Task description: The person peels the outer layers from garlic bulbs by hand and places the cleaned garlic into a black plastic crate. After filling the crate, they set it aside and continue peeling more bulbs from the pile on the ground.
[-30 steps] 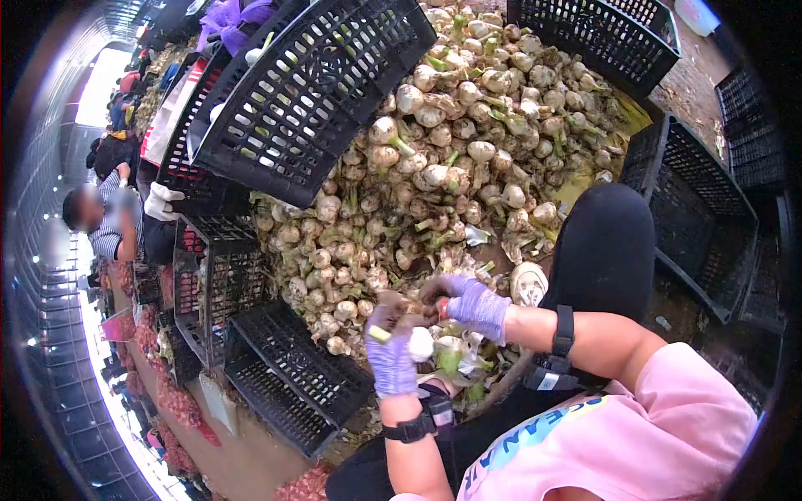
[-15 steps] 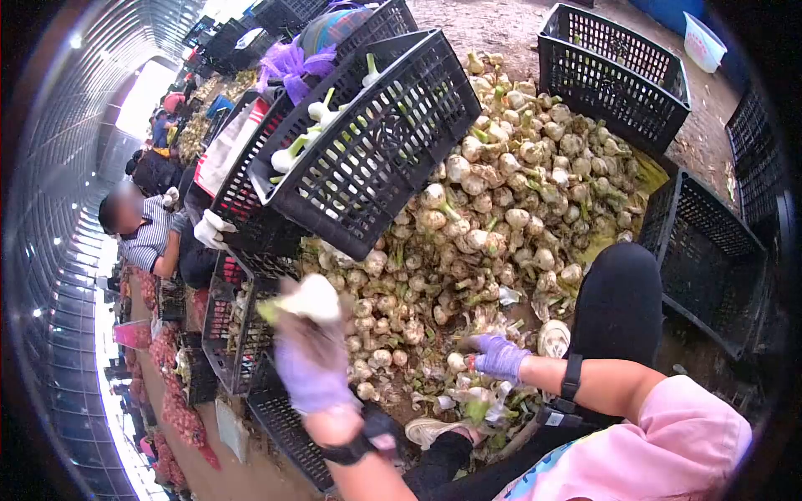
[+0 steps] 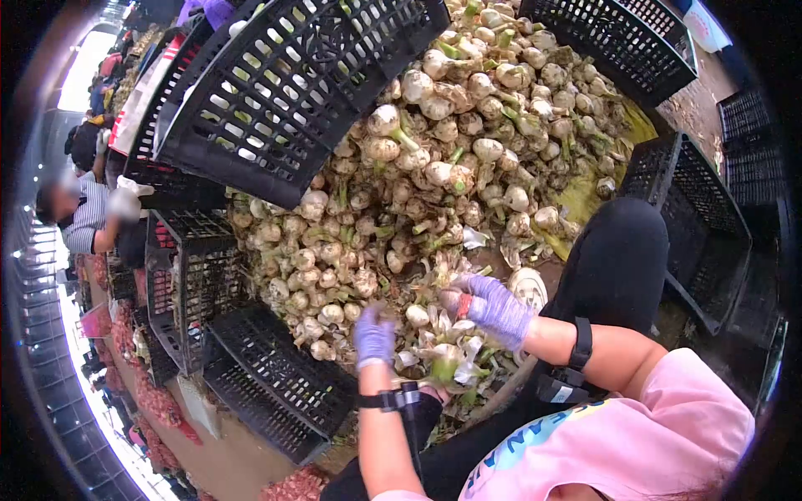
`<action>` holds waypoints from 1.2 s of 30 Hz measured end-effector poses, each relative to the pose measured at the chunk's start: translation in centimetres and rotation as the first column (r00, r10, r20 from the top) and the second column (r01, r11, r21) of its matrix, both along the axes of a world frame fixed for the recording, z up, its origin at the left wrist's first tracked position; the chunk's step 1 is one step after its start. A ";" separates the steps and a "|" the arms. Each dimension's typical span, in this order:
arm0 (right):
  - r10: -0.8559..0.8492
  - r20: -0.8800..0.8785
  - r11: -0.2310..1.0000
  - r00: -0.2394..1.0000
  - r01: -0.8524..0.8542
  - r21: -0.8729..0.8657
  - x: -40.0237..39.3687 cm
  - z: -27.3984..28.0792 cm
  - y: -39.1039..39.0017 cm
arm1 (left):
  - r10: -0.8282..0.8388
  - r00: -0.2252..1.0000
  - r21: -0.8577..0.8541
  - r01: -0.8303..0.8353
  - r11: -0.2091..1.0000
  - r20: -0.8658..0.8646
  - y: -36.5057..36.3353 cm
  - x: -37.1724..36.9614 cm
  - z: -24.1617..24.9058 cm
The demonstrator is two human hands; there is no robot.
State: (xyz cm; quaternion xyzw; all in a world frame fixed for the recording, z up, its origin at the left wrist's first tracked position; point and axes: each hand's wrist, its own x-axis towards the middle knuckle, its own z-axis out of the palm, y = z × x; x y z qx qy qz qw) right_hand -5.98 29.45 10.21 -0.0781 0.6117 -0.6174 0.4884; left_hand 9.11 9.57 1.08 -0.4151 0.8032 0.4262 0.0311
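Note:
A big heap of garlic bulbs, soil-stained and with cut green stems, lies in front of me. My left hand, in a purple knit glove, reaches to the heap's near edge; its blurred fingers look apart, and no bulb shows in them. To its right my right hand, gloved alike, is curled over the trimmings. A small red piece shows at its fingers; what they grip is hidden. A pale garlic bulb lies between both hands. Below it are loose peelings and leaf scraps.
A black crate of garlic stands tilted at the upper left. More black crates stand at the lower left, upper right and right. A person in a striped shirt sits at far left, near red net sacks.
My left hand has come down and right to the heap; the white bulb it held is gone from it. My right hand has risen slightly off the trimmings. The view has shifted.

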 end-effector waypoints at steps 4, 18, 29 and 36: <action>0.043 -0.018 0.998 0.999 -0.043 -0.047 -0.1 -1.3 -0.8 | -0.367 0.824 -0.065 0.434 0.898 0.431 4.1 -0.3 -5.6; 0.300 -0.242 0.926 0.923 -0.343 -0.161 3.8 0.7 0.0 | 0.482 0.745 0.609 -0.130 0.783 -0.461 9.4 0.6 15.5; 0.248 0.045 0.892 0.968 -0.210 -0.401 2.2 6.7 1.0 | 0.024 0.763 -0.090 -0.107 0.990 -0.646 13.7 1.6 18.3; 0.409 0.032 0.881 0.912 -0.385 -0.276 0.4 5.8 1.7 | 0.044 0.758 0.020 -0.041 0.999 -0.651 13.5 1.8 17.4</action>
